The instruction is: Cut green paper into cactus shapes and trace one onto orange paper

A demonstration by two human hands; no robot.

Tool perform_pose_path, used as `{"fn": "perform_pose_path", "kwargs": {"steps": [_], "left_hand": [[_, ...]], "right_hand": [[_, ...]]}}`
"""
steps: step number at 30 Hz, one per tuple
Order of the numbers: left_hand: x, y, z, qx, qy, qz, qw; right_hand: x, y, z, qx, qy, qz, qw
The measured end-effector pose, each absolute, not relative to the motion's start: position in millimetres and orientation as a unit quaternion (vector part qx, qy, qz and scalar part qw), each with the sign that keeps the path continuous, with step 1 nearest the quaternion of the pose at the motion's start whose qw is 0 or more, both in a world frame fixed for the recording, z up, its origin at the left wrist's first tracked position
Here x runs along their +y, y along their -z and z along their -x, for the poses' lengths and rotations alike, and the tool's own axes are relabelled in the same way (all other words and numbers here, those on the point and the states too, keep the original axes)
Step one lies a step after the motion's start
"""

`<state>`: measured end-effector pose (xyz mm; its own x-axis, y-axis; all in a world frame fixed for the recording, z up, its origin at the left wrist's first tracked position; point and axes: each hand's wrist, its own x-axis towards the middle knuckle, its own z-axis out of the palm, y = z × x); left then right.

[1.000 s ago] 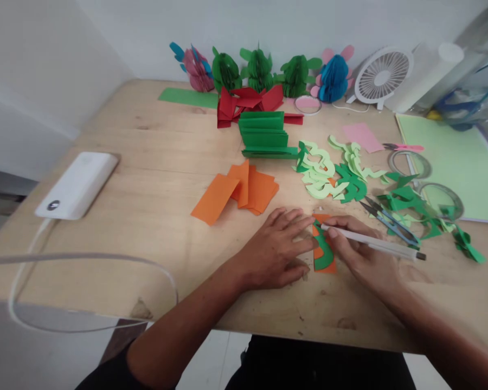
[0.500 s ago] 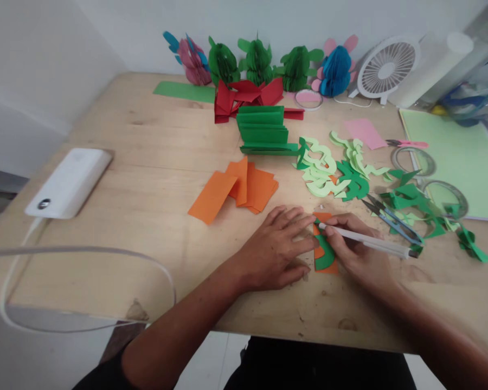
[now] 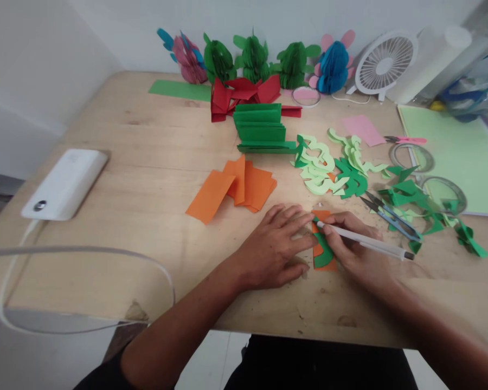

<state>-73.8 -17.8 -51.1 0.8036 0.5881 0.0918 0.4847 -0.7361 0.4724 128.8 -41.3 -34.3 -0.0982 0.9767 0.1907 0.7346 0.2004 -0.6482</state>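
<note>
My right hand (image 3: 355, 246) is closed on a white pen (image 3: 366, 239), whose tip rests by a curved green paper cutout (image 3: 323, 253). The cutout lies on an orange paper piece (image 3: 321, 214) on the table. My left hand (image 3: 278, 248) lies flat with fingers spread, and its fingertips press on the cutout and the orange paper, hiding part of both. Several more orange paper pieces (image 3: 231, 187) are fanned out beyond my left hand. Past the orange piece lie pale green curved cutouts (image 3: 319, 176) and darker green ones.
Blue thread snips (image 3: 396, 219) lie among green scraps (image 3: 406, 194) at the right. Tape rolls (image 3: 445, 196) sit on pale green sheets (image 3: 480, 168). Folded green paper (image 3: 260, 127), red paper (image 3: 246, 92), paper figures (image 3: 252, 59) and a white fan (image 3: 384, 65) stand behind. A power bank (image 3: 65, 184) is at left.
The whole view has shifted slightly, so things sit a little further left and up. Both hands keep their places on the paper, with the pen still beside the cutout.
</note>
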Motion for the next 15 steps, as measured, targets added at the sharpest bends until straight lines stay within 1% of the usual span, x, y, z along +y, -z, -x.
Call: {"fn": "perform_pose_path", "kwargs": {"steps": [15], "left_hand": [[-17.3, 52.1, 73.5, 0.286, -0.118, -0.926, 0.214]], "right_hand": [[-43.1, 29.1, -128.5, -0.722, -0.184, 0.597, 0.296]]}}
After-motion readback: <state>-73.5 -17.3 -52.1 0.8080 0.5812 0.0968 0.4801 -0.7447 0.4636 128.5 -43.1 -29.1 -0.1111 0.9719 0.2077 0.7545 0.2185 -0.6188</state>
